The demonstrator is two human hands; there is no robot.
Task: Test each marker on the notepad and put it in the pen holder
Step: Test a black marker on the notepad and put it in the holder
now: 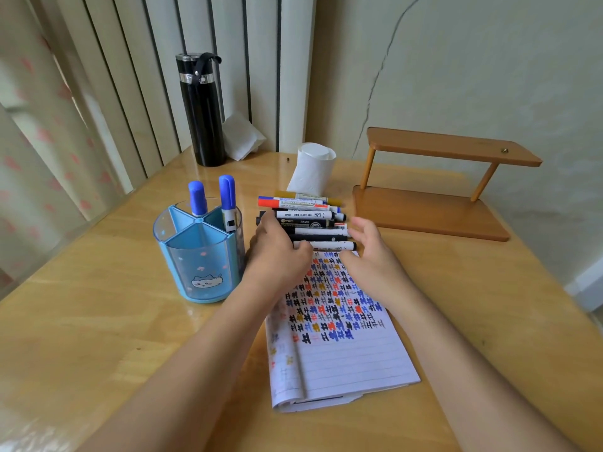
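One wide-angle camera, worn on the person's head, is looking forward and down across the tabletop [98,337] from its near side. It is sitting close above the work: both forearms are reaching in from the bottom edge, the notepad [342,353] is lying just below centre, and the pen holder [202,256] is standing left of it. Beyond, it is facing the wall [456,76], with straight lines bowing near the frame's edges.

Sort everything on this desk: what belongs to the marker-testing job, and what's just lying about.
Job in hand: loose markers piled beyond the pad; notepad; pen holder; two blue markers standing in it.

Lying about: black flask; paper roll; crumpled tissue; wooden stand.
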